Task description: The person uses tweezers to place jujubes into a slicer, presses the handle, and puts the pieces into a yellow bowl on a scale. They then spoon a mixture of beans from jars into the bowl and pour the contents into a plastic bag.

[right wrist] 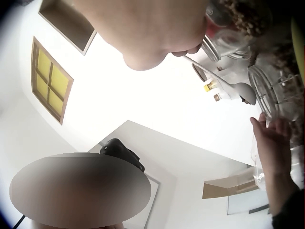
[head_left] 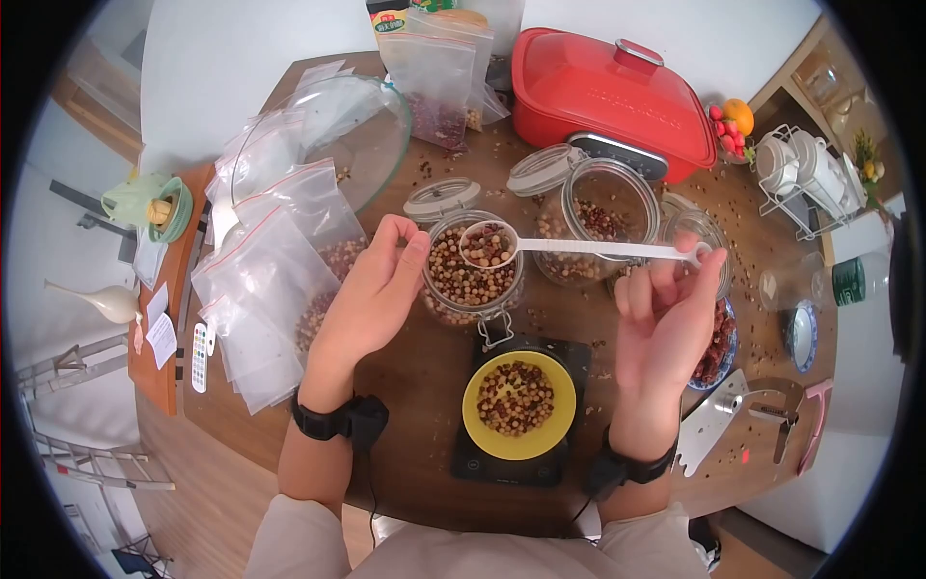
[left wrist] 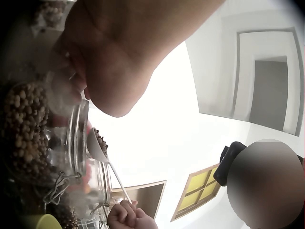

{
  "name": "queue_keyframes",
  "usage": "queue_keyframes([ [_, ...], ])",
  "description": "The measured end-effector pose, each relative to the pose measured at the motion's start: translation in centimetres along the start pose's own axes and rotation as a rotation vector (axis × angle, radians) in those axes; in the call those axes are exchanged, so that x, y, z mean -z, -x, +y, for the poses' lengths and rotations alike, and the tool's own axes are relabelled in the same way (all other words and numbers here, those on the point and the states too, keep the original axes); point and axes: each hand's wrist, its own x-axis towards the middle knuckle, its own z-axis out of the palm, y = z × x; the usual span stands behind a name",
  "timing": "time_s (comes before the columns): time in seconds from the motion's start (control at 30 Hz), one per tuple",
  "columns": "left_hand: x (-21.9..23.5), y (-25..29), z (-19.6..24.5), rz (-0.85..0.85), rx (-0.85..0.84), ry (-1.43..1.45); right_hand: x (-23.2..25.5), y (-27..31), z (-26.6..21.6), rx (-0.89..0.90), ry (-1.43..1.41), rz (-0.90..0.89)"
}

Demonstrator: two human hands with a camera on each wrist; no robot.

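The right hand [head_left: 660,328] pinches the spoon [head_left: 598,248], so hold it flat above the jar [head_left: 451,307], left hand [head_left: 372,294] loose nearby.

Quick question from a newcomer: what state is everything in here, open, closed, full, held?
Spoon: loaded, above the left jar
Left jar: open, nearly full
Middle jar: open, contents visible
Yellow bowl: partly filled, on the scale
Scale: reading not visible
Red cooker: lid on
Left hand: open
Right hand: holding the spoon
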Motion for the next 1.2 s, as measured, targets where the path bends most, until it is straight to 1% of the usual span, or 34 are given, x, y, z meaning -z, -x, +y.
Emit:
queue_keyframes([
  [0.17,0.2,-0.1,-0.1,0.001,0.021,0.013,0.5,-0.4,-1.2,0.005,-0.071,-0.011],
  [0.3,-0.1,-0.1,-0.4,0.005,-0.015,-0.008,0.8,-0.6,-2.1,-0.005,-0.094,-0.022],
  [0.4,-0.1,-0.2,-0.5,0.004,-0.014,-0.003,1.3,-0.9,-2.6,-0.039,-0.085,-0.057],
  [0.5,-0.1,-0.1,-0.4,0.001,-0.007,-0.001,0.9,-0.9,-2.9,-0.083,-0.035,-0.001],
  [0.6,-0.1,-0.1,-0.2,-0.003,0.000,0.004,0.8,-0.8,-2.6,-0.146,-0.018,-0.058],
  [0.63,-0.1,-0.1,-0.2,-0.004,0.001,0.008,0.2,-0.6,-2.5,-0.158,0.027,0.001],
  [0.73,-0.1,-0.1,-0.2,-0.005,0.001,0.017,0.9,-0.6,-1.8,-0.135,0.107,-0.180],
  [0.77,-0.1,-0.1,-0.2,-0.005,0.000,0.019,0.7,-0.5,-1.7,-0.148,0.120,-0.197],
  [0.87,0.1,-0.1,-0.2,-0.024,0.047,0.022,0.8,-0.2,-1.4,-0.135,0.240,-0.343],
  [0.9,0.1,-0.1,-0.3,-0.020,0.045,0.011,1.0,-0.2,-1.2,-0.146,0.202,-0.391],
  [1.0,0.1,-0.1,-0.4,-0.013,0.028,-0.021,1.0,0.3,-1.3,-0.067,0.401,-0.485],
  [1.13,0.1,0.0,-0.2,-0.016,0.002,-0.047,0.7,0.7,-1.3,-0.055,0.377,-0.490],
  [1.2,0.1,0.1,-0.1,-0.014,0.005,-0.057,1.2,0.6,-1.0,-0.035,0.247,-0.485],
])
